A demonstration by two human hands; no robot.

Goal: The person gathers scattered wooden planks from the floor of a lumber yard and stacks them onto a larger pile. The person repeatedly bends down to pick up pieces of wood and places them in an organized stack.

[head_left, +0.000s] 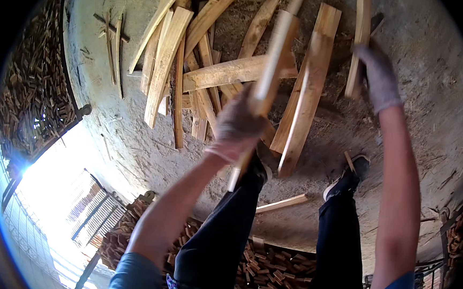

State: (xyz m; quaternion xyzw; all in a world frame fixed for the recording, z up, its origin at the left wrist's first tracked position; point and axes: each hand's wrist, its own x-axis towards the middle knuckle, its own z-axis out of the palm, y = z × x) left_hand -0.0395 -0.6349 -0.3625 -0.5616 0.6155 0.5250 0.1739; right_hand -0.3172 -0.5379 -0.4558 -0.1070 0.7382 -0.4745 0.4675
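Observation:
My left hand, in a work glove, is closed around a long narrow wooden plank that slants up and away from me. Its near end hangs beside my left leg, and the plank is blurred by motion. On the right, my gloved right hand is closed on the edge of another wooden board, its fingers partly hidden. Between the two hands a wide pale board lies on the ground. To the left spreads a loose heap of rough-sawn boards, crossed by a bark-edged slab.
My shoes stand on a dusty concrete floor. A thin wood strip lies between my feet, and a short stick touches the right shoe. Thin sticks lie at far left. Stacks of small cut wood pieces stand around the edges.

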